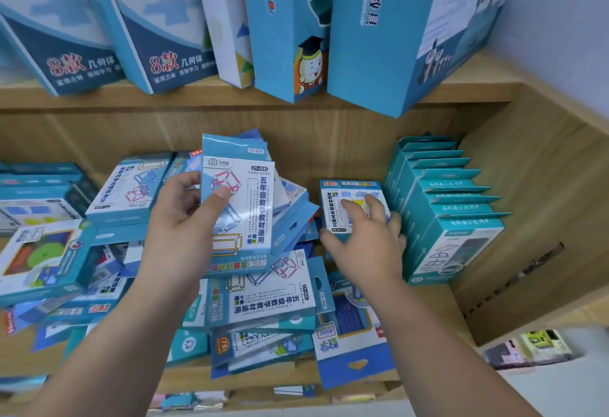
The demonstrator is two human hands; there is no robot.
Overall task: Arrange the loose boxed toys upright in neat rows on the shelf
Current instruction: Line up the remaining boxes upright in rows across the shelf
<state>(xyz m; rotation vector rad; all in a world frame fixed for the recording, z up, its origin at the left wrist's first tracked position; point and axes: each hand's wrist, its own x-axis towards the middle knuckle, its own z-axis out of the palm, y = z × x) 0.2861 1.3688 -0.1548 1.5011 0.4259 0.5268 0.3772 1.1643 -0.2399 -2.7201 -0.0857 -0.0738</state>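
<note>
On wooden shelf (346, 146), L hand (184, 222) grips cube-frame box (242, 215), R hand (365, 238) grasps small box (349, 195), touching upright teal row (445, 215).

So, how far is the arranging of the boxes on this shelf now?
Done: one row of teal boxes stands upright at the right end of the shelf. In hand: the left hand holds a cube-frame box above the pile, and the right hand grips a small box beside that row. Left: the loose pile lies jumbled across the middle and left, so most of the work remains.
</note>
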